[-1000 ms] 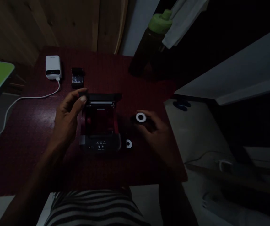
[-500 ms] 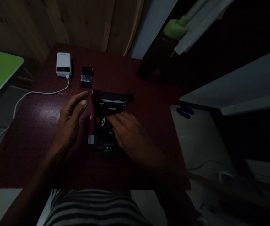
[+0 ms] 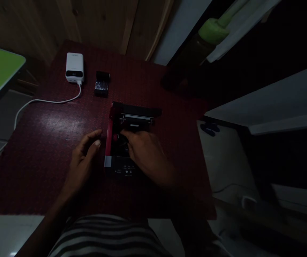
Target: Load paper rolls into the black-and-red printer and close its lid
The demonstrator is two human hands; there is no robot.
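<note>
presently, the right hand (image 3: 148, 151) reaches inside the open device (image 3: 120, 168) (grip undeterminable), the left hand (image 3: 82, 155) empty, fingers parted; further movement likely requires raised lid (image 3: 139, 110) clearance.

On the red table (image 3: 49, 157) I see a white power bank (image 3: 74, 67), with a white cable (image 3: 46, 101) plugged into its near end and trailing off left. A green-capped bottle (image 3: 196, 46) is at the table's far right; I make out dark blue slippers (image 3: 210, 129) on the floor (image 3: 220, 157) beyond the right edge.

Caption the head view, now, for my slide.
Right hand inside an open device, left hand beside it, power bank farther back on the table.
</note>
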